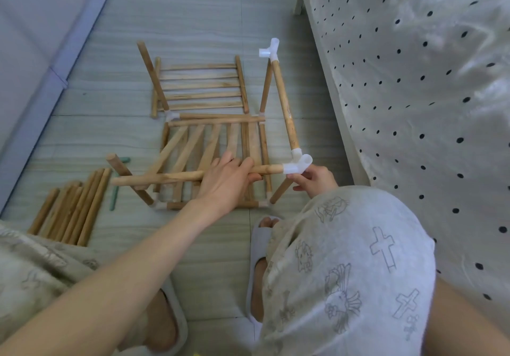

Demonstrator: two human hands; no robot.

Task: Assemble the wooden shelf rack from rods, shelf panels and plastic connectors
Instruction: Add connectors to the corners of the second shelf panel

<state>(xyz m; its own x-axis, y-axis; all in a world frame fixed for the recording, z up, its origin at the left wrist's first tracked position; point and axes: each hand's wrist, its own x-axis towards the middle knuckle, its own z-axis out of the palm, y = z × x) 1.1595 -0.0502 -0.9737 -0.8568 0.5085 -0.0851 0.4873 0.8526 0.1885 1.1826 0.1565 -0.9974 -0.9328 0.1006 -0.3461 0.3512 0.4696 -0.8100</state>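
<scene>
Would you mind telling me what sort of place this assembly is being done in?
Most likely a room in a home, perhaps a bedroom. The work is done on a tiled floor, beside a polka-dot fabric cover draped over furniture, and the person wears indoor slippers and printed loungewear.

Loose rods (pixel 71 206) lie left of the rack frame (pixel 215 159), spare shelf panel (pixel 198 86) behind.

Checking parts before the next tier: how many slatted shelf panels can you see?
2. One shelf panel lies flat on the floor at the far side; the other shelf panel sits in the connector frame, partly covered by the left hand. None seems hidden.
</scene>
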